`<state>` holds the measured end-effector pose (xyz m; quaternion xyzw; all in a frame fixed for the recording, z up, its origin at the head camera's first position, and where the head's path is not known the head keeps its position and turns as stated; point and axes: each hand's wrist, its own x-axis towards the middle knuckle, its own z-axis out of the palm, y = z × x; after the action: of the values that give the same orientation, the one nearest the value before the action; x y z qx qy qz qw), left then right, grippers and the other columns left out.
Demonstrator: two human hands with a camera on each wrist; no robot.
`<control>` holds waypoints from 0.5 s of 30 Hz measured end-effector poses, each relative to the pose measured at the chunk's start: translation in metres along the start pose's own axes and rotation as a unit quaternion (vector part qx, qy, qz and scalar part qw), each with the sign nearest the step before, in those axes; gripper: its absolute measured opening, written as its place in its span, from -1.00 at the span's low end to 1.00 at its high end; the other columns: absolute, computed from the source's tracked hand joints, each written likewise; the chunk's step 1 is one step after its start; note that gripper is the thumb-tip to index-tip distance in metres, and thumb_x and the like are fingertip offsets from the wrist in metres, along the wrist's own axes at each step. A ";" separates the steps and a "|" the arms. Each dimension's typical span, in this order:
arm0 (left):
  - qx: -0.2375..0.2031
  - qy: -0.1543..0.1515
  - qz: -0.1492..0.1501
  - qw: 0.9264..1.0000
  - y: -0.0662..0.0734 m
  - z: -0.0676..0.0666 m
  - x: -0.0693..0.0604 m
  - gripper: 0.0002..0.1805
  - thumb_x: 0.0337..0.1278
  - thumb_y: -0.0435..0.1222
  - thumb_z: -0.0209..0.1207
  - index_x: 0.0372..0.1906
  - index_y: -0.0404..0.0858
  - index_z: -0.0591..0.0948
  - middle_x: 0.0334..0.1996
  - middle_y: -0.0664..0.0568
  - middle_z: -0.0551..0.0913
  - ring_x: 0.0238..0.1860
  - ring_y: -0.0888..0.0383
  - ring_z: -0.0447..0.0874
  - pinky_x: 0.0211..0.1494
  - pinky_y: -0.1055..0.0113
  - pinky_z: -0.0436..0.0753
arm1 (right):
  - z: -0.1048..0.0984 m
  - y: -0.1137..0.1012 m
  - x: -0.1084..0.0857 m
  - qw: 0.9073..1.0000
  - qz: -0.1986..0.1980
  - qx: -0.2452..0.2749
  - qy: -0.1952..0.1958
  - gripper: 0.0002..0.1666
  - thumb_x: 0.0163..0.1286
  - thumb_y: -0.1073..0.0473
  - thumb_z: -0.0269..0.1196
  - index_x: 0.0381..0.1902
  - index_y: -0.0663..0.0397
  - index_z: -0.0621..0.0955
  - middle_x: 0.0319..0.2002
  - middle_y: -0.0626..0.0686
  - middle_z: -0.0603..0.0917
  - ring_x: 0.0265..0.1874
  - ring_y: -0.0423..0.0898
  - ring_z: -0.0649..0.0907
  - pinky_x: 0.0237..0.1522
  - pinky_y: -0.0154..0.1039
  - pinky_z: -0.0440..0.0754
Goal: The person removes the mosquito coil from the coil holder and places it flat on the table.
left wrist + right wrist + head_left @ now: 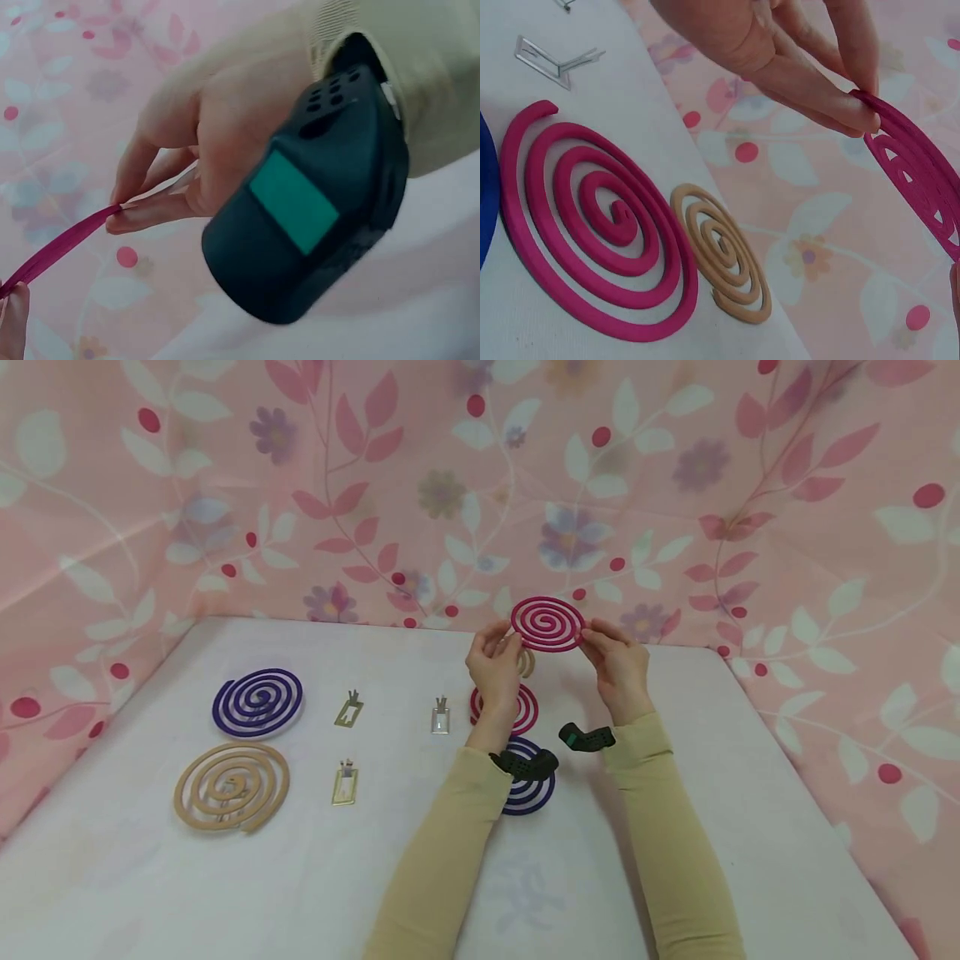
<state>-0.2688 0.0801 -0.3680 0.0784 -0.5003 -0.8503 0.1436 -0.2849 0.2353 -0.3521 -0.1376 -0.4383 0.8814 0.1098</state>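
Both hands hold a magenta mosquito coil up above the far edge of the table. My left hand pinches its left rim, and my right hand pinches the right rim. Seen from the left wrist, the coil is nearly edge-on between the two hands' fingertips. A thin greyish sliver shows between the left fingers there; I cannot tell what it is. Under the hands lie another magenta coil, a tan coil and a dark blue coil, the latter partly hidden by the left wrist.
At the left, a dark blue coil and a tan coil sit raised on metal stands. Three flat metal coil stands lie mid-table on the white cloth. A pink floral curtain hangs behind.
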 end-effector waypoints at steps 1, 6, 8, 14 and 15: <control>0.000 -0.001 -0.004 1.000 -0.002 0.000 0.000 -0.68 0.25 -0.44 0.25 0.09 -0.39 0.59 0.01 -0.14 0.72 -0.10 0.16 0.72 -0.02 0.38 0.73 | -0.001 0.000 0.001 1.000 0.001 0.002 0.003 -0.85 0.28 0.51 0.29 -0.26 0.26 0.71 -0.27 0.15 0.74 -0.31 -0.04 0.79 -0.08 -0.22 0.72; -0.008 -0.006 -0.026 1.000 -0.013 -0.001 0.000 -0.68 0.25 -0.43 0.25 0.08 -0.39 0.59 -0.04 -0.15 0.71 -0.18 0.21 0.71 -0.08 0.40 0.73 | -0.005 0.002 0.004 1.000 0.000 -0.022 0.020 -0.83 0.26 0.51 0.30 -0.25 0.22 0.71 -0.24 0.12 0.73 -0.30 -0.05 0.78 -0.07 -0.23 0.72; -0.013 -0.016 -0.036 0.999 -0.018 0.000 0.001 -0.69 0.25 -0.43 0.24 0.07 -0.39 0.59 -0.06 -0.16 0.71 -0.21 0.23 0.70 -0.07 0.40 0.73 | -0.008 0.002 0.006 0.999 -0.005 -0.035 0.027 -0.81 0.25 0.51 0.31 -0.26 0.19 0.72 -0.25 0.11 0.74 -0.30 -0.06 0.77 -0.09 -0.24 0.73; 0.003 -0.051 -0.055 0.997 -0.028 0.002 0.003 -0.69 0.26 -0.46 0.18 0.09 -0.37 0.59 0.03 -0.19 0.70 -0.04 0.16 0.68 0.14 0.26 0.68 | -0.019 -0.001 0.011 0.998 -0.012 -0.048 0.044 -0.77 0.22 0.54 0.32 -0.28 0.15 0.74 -0.25 0.08 0.75 -0.31 -0.09 0.75 -0.06 -0.24 0.74; 0.013 -0.057 -0.055 0.997 -0.029 0.003 0.002 -0.69 0.26 -0.46 0.17 0.09 -0.36 0.60 0.05 -0.18 0.69 0.01 0.14 0.67 0.18 0.24 0.66 | -0.022 -0.001 0.011 0.998 -0.011 -0.048 0.047 -0.77 0.22 0.54 0.31 -0.27 0.15 0.74 -0.23 0.08 0.75 -0.29 -0.09 0.75 -0.05 -0.24 0.74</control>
<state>-0.2765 0.0948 -0.3919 0.0595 -0.5137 -0.8533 0.0666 -0.2881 0.2555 -0.3654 -0.1788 -0.4760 0.8507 0.1335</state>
